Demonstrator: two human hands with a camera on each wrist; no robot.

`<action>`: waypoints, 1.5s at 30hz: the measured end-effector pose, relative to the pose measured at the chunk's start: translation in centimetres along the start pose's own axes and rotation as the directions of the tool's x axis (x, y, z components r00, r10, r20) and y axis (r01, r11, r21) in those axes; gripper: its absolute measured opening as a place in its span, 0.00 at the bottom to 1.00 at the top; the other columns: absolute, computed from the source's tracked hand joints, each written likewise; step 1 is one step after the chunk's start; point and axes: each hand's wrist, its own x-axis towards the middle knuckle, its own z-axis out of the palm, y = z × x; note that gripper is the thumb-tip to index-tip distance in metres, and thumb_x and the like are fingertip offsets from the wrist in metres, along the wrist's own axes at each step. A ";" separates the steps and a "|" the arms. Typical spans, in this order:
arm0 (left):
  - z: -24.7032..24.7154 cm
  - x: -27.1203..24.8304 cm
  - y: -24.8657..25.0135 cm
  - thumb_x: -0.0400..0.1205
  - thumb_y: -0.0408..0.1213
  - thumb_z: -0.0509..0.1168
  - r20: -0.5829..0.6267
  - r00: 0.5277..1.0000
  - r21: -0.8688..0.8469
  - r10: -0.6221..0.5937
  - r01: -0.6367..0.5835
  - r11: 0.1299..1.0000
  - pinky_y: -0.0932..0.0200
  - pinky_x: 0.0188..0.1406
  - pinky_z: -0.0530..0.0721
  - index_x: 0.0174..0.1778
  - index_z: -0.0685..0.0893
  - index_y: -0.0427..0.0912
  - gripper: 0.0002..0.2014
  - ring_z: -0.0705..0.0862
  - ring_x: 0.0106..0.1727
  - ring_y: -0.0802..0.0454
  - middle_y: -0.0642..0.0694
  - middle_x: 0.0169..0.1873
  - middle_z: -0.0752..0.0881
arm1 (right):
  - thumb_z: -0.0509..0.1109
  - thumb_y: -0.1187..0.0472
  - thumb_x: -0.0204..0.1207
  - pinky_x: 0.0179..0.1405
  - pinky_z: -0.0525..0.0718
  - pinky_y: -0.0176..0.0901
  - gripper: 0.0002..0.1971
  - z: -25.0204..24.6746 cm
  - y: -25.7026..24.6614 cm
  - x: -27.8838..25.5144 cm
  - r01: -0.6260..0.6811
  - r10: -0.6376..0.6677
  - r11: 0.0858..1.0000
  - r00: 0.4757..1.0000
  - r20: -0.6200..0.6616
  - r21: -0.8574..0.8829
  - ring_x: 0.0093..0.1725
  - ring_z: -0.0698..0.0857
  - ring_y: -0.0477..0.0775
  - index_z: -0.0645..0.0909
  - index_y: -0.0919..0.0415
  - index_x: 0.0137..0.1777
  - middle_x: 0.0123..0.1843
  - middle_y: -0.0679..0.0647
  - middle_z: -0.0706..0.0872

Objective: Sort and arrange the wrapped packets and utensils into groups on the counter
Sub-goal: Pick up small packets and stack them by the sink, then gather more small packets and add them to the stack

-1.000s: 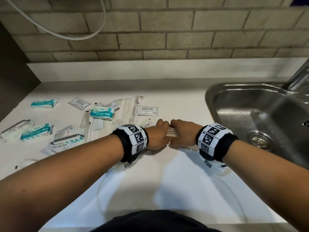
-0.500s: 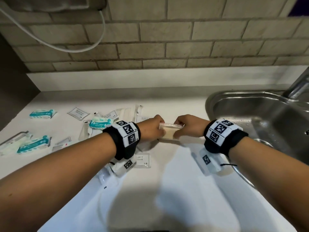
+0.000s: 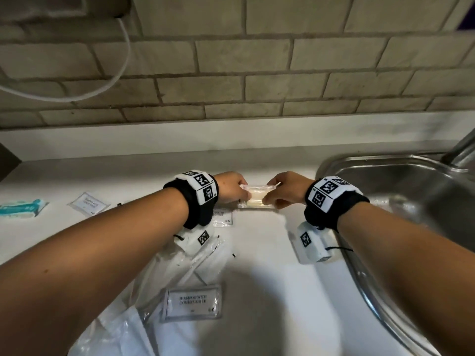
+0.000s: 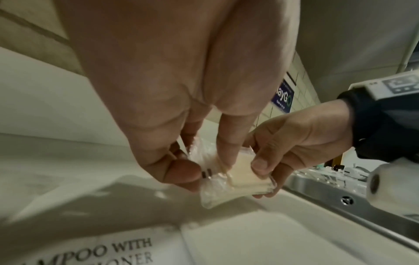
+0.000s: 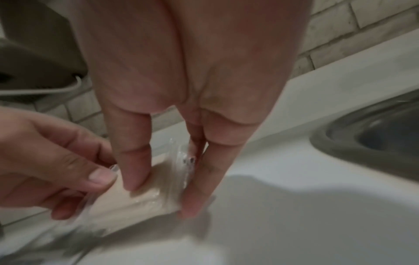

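Note:
Both hands hold one clear-wrapped cream packet [image 3: 257, 197] low over the white counter [image 3: 270, 265], near its back edge. My left hand [image 3: 232, 187] pinches its left end, thumb and fingers on the wrap [image 4: 213, 166]. My right hand [image 3: 285, 187] pinches the right end [image 5: 158, 179]. Nearer me lie a "shampoo with conditioner" sachet [image 3: 192, 303], another sachet [image 3: 223, 218] under my left wrist, and long clear-wrapped utensils [image 3: 200, 258]. At far left are a third sachet [image 3: 88, 202] and a teal packet [image 3: 21, 208].
A steel sink [image 3: 401, 201] takes up the right side, its rim running along my right forearm, with a tap [image 3: 460, 147] at the back. A brick wall [image 3: 231, 73] with a white cable [image 3: 113, 73] backs the counter. Crumpled clear plastic [image 3: 115, 335] lies front left.
Both hands carried the cream packet away from me toward the back of the counter and spread to its two ends. The view has tilted, so the sachets now lie nearer me.

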 end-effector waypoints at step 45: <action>0.2 -10.1 -6.1 0.80 0.44 0.70 -0.256 0.960 0.167 0.116 -0.074 0.983 0.55 0.51 0.76 0.58 0.86 0.42 0.14 0.82 0.52 0.45 0.46 0.48 0.86 | 0.76 0.57 0.68 0.47 0.80 0.43 0.17 14.9 -2.5 -11.6 0.482 -0.345 0.656 0.876 0.336 -0.581 0.51 0.82 0.54 0.80 0.55 0.58 0.53 0.51 0.86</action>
